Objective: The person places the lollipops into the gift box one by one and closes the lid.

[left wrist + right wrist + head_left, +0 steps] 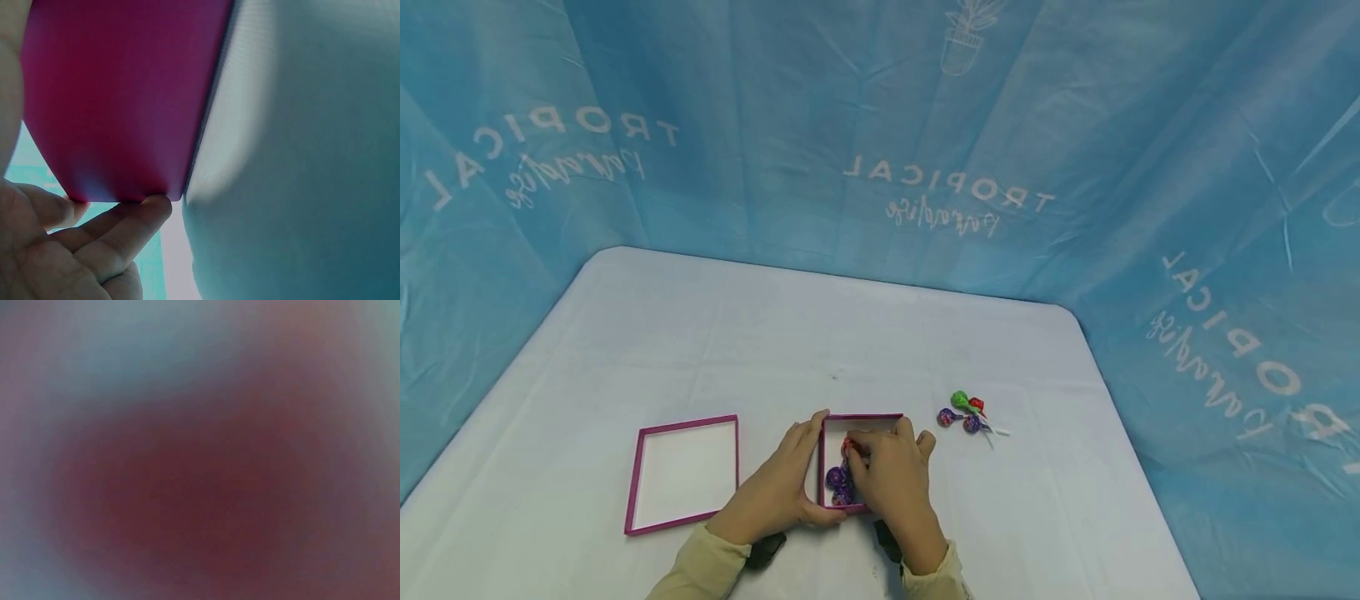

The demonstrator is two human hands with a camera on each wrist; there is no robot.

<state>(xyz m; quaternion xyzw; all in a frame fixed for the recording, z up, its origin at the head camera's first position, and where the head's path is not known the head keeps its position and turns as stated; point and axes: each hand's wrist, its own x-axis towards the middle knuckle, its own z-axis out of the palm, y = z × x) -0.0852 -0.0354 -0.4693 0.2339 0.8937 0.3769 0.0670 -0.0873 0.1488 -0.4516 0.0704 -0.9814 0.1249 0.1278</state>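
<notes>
**Lollipops crowd one side of a small box [832, 442] between two hands**

A blue curtain [775, 75] printed with mirrored lettering surrounds the scene, and below it spreads a table [850, 333] under a white cloth. At the left of the cloth lies a shallow square tray [633, 487] with a magenta rim, near the left forearm but clear of the work.

The box, white inside with magenta walls, rests on the cloth right of the tray. The left hand [781, 483] grasps it, fingers at the far left corner and thumb along the near edge. If that grasp slackened, a push from inside could slide or turn the box; squeezed too hard, its thin-looking walls might bow.

The right hand [891, 467] reaches over the box, thumb and forefinger apparently pinching a red lollipop [847, 447] inside; the right wrist view is too blurred to confirm it. A knuckle or sleeve catching the wall could tip the box.

Two purple lollipops [835, 477] lie at the box's left side, close to the red one. Pressing among them could make the round heads roll or jam a stick against a wall.

Well apart on the right, a green lollipop [960, 399], another red one [977, 404] and two more purple ones [945, 417] lie with sticks crossing, so lifting one carelessly could drag its neighbours.
</notes>
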